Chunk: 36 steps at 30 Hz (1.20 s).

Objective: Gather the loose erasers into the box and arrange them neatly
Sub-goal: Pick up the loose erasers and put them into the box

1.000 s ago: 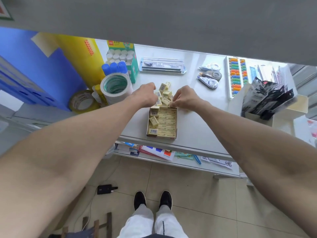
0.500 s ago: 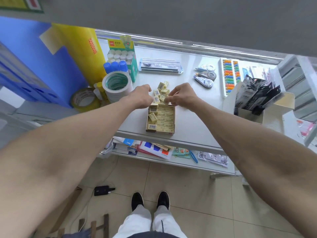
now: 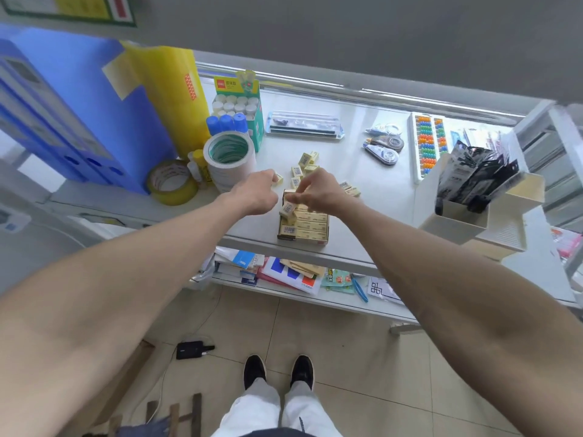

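Note:
A small open cardboard box [image 3: 325,239] lies near the table's front edge, with rows of pale yellow erasers [image 3: 310,224] lying flat in it. A tilted eraser [image 3: 287,209] sits loose on its left side. Several loose erasers [image 3: 305,160] lie behind the box, and two more erasers [image 3: 349,188] lie to its right. My left hand [image 3: 256,194] is curled just left of the box's far end and holds an eraser [image 3: 279,179] at its fingertips. My right hand [image 3: 319,191] hovers over the box's far end, its fingers pinched on an eraser beside the tilted one.
A stack of white tape rolls [image 3: 229,160] and a yellow tape roll [image 3: 172,182] stand left of my left hand. Glue sticks [image 3: 239,104], a pen pack [image 3: 304,125], correction tapes [image 3: 383,149], a bead tray [image 3: 426,143] and a white organiser [image 3: 467,212] surround the spot.
My right hand has dropped from the loose pile to the box's far end. My left hand has drawn slightly left with an eraser. The view has tilted up.

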Each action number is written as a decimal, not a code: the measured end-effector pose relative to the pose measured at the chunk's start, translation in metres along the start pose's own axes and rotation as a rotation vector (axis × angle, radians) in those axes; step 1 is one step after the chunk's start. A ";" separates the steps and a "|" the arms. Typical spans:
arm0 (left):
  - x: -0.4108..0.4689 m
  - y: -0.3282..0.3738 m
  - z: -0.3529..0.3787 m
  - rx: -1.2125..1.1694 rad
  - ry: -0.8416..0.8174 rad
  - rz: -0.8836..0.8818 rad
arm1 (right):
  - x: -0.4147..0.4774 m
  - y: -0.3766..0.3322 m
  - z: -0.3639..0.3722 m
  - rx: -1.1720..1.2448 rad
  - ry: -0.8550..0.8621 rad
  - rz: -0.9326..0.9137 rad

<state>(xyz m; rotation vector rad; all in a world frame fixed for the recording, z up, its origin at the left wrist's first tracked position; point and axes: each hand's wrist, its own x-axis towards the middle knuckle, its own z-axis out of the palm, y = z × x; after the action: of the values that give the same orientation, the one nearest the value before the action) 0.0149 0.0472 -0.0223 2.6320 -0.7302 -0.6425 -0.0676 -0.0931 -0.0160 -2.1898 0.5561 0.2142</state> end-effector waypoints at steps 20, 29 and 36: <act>0.031 0.108 0.041 0.258 -0.028 0.218 | 0.018 0.082 -0.056 -0.184 0.194 0.257; 0.026 0.069 0.020 0.213 -0.003 0.127 | 0.015 0.065 -0.054 -0.095 0.132 0.228; 0.010 0.028 0.001 0.179 0.004 0.067 | 0.011 0.036 -0.048 -0.137 0.111 0.205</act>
<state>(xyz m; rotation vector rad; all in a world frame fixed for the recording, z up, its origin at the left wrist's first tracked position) 0.0109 0.0189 -0.0147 2.7553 -0.9095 -0.5777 -0.0763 -0.1531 -0.0150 -2.2865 0.8518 0.2460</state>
